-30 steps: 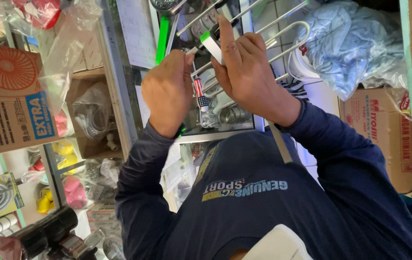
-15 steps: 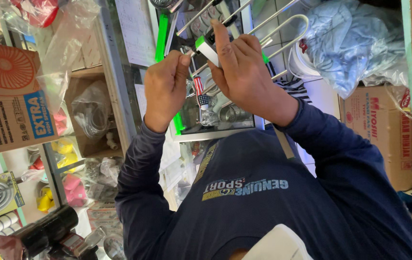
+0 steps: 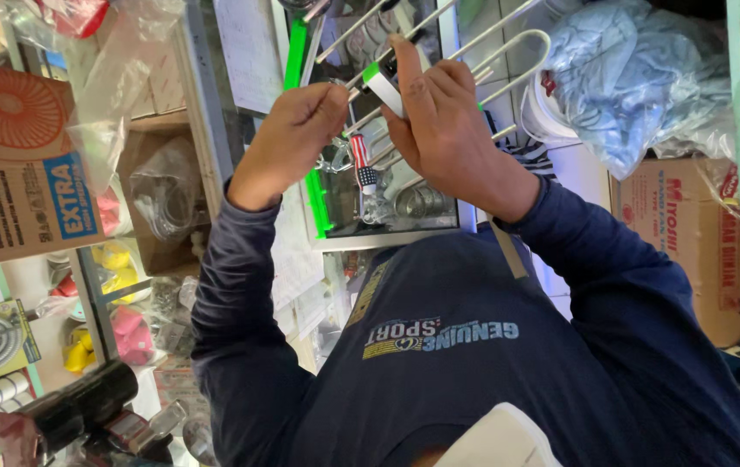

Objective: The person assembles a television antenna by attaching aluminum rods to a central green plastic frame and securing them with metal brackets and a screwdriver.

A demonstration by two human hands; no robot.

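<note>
Hands (image 3: 370, 130) (both raised) grip bent metal rods (image 3: 508, 43).

You see soft, even daylight and no hard shadows. The glass case (image 3: 387, 207) shines a bit. The plastic bag (image 3: 629, 78) at 1 o'clock looks pale. Corners look slightly blurry.

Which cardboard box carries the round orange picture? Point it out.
The box at the left edge: it has a round orange grille picture and a blue patch. The other box, at the right under the blue bag, is plain brown with red print.
</note>
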